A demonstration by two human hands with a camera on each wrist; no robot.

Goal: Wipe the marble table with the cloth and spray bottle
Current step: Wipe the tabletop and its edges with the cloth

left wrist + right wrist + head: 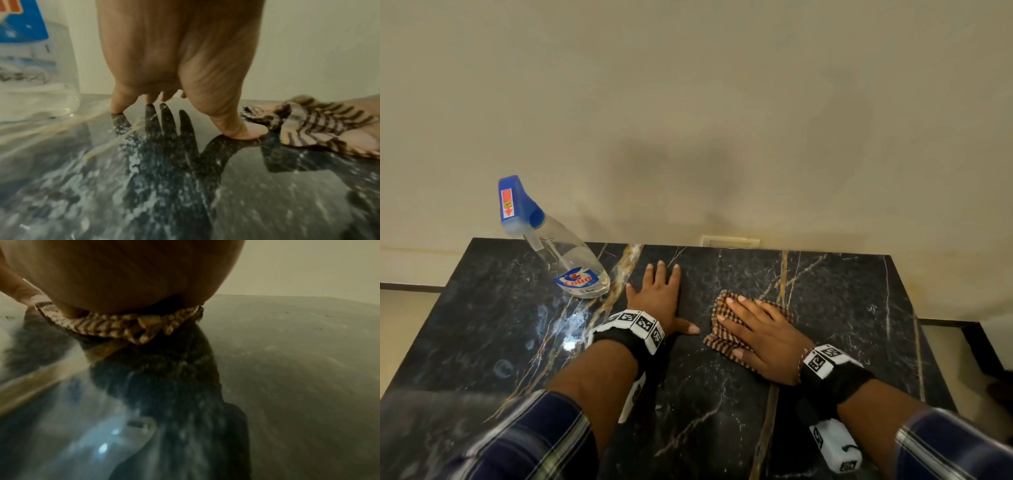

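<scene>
A black marble table (842,301) with gold and white veins fills the lower half of the head view. My right hand (760,335) lies flat, fingers straight, pressing a brown checked cloth (722,308) onto the marble; the cloth (115,326) bunches under the palm in the right wrist view. My left hand (659,294) rests flat on the table (267,194) beside it, fingers spread, holding nothing. A clear spray bottle (565,253) with a blue trigger head stands at the back left, just left of my left hand. The bottle (35,73) and the cloth (312,123) also show in the left wrist view.
A beige wall (688,102) rises directly behind the table's far edge. The table's right edge drops to a pale floor (962,342). A bright light reflection (570,342) sits on the marble left of my left wrist.
</scene>
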